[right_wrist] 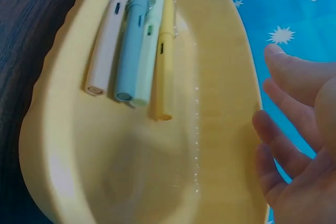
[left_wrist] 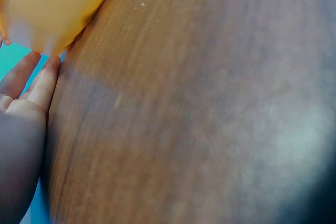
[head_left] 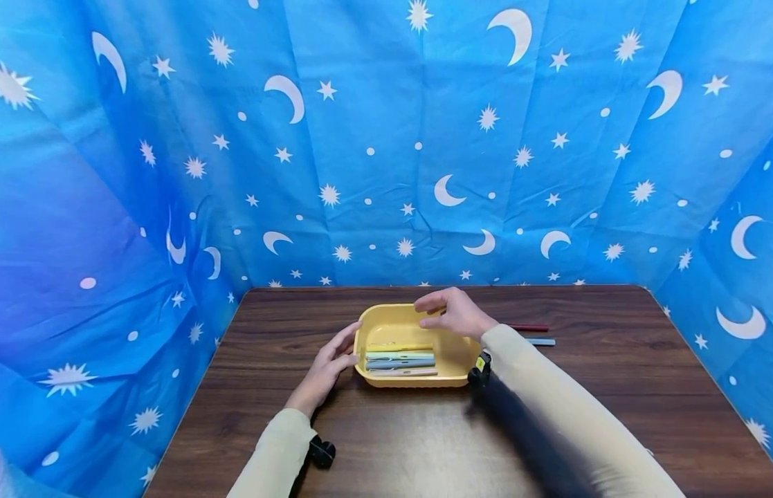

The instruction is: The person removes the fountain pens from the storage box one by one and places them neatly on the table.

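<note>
Four capped pens, in yellow tray; left hand, fingers extended, at left end; right hand, fingers spread, near far rim.

"What colour is the tray?"
"Plain warm yellow."
"And the pens?"
"There's a yellow pen, a mint pen, a blue pen and a pale pinkish-beige pen."
"Those slim rods?"
"One dark red rod, one light blue rod."
"The desk?"
"Dark brown, streaked with wood grain."
"The cloth?"
"Bright blue, purplish towards one side, scattered with white moons, stars and dots."
"Sleeves?"
"Cream."
</note>
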Available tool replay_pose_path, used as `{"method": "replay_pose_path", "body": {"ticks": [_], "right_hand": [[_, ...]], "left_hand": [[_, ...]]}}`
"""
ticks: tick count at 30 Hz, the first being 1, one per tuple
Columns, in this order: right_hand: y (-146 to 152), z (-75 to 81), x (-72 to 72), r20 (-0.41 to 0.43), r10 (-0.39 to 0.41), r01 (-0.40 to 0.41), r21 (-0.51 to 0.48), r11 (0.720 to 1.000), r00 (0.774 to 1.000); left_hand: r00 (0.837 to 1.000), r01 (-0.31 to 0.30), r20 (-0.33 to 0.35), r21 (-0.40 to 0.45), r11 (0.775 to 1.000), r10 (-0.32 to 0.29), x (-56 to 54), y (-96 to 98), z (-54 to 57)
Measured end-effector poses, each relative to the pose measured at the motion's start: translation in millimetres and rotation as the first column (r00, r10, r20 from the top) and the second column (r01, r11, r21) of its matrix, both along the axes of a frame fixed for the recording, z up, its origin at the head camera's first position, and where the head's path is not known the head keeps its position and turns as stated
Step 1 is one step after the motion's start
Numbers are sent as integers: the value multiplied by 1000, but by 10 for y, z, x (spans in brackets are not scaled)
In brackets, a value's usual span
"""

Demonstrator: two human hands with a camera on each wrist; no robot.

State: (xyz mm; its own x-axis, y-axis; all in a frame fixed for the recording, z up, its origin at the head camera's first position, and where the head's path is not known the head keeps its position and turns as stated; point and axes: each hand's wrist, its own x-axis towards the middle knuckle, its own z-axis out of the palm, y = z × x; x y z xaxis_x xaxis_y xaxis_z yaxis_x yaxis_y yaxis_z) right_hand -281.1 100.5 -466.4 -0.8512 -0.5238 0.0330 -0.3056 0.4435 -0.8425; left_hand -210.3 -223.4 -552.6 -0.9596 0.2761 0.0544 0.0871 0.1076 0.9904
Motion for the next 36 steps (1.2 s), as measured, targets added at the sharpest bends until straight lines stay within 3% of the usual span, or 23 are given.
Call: {"method": "replay_pose_path", "body": {"ticks": [10, 18, 23, 28, 36], "right_hand": [[-97, -40, 14, -11, 70, -69, 65, 995, 997], [-159, -147, -19, -30, 119, -113, 148, 983, 993], [-169, -153, 8, -20, 122, -115, 207, 972, 992], [-165, -153, 42, 12, 125, -124, 204, 971, 992], [-158, -255, 32, -33, 149, -137, 247, 959, 988]], "left_hand": [[1000, -2, 18, -10, 1000, 2, 24, -1, 21], [1000, 9, -8, 1, 1000, -9, 6, -14, -4], [1000, 8, 0, -2, 1000, -8, 5, -12, 5], [1000, -1, 5, -6, 1000, 1, 6, -7, 16], [1000, -12, 4, -4, 1000, 12, 18, 6, 22]]}}
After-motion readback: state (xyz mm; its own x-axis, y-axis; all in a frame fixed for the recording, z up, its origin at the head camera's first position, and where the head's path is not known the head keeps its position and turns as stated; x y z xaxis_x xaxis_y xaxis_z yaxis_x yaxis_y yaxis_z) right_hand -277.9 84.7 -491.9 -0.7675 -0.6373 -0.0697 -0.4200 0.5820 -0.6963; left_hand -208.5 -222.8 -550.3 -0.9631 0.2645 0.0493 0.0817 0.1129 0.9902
